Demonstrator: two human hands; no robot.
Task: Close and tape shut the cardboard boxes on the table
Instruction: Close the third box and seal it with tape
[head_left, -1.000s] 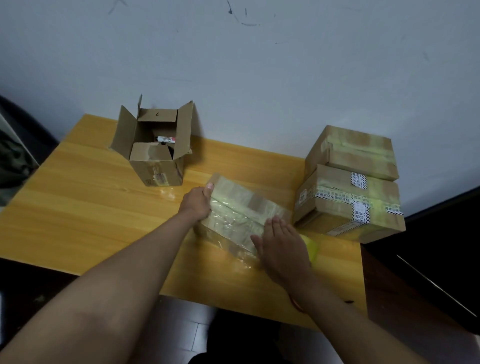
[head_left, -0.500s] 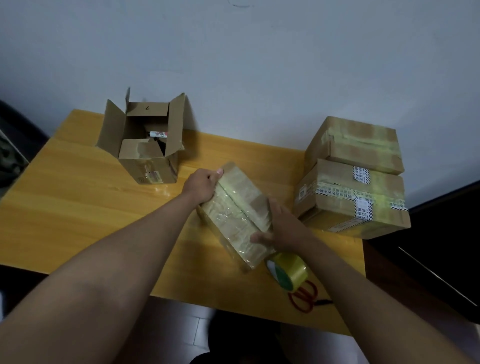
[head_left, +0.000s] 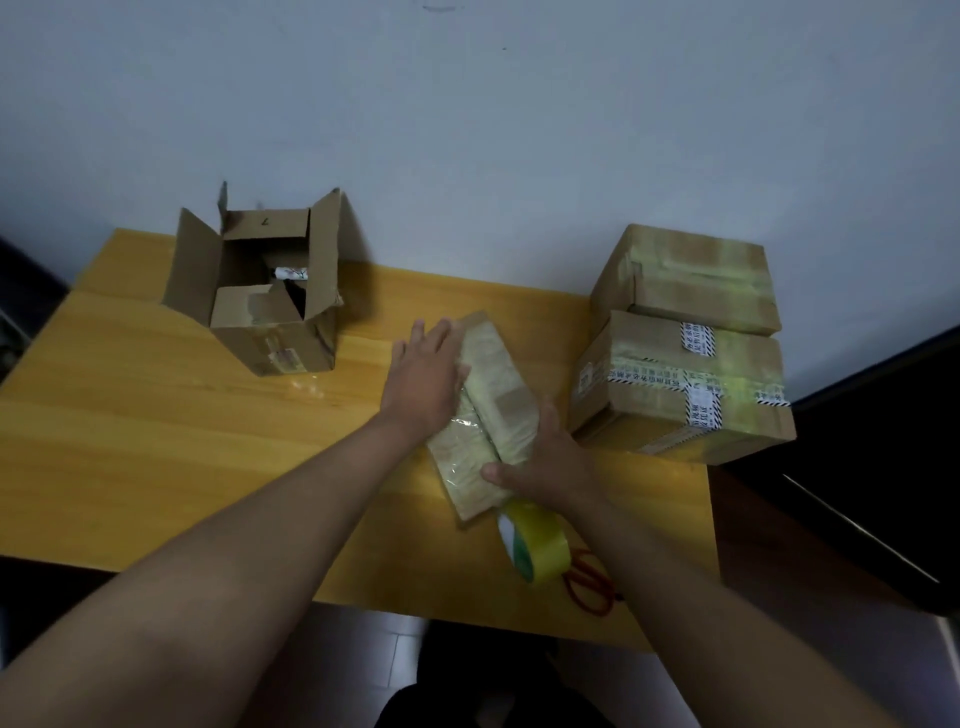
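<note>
A small taped cardboard box (head_left: 493, 395) lies in the middle of the wooden table (head_left: 156, 441), wrapped in glossy yellowish tape. My left hand (head_left: 423, 376) lies flat with straight fingers against its left side. My right hand (head_left: 540, 457) grips its near right end, thumb across the front. A yellow tape roll (head_left: 532, 543) stands on edge just in front of the box, under my right wrist. An open cardboard box (head_left: 270, 301) with raised flaps stands at the back left, with items inside.
Two taped cardboard boxes are stacked at the back right: the lower one (head_left: 680, 389) with printed labels, the upper one (head_left: 691, 280) against the wall. Red-handled scissors (head_left: 589, 582) lie near the table's front edge, beside the tape roll.
The small box has turned on the table, its long side now pointing away from me. My left hand opened flat against its side; my right hand shifted from its top to its near end.
</note>
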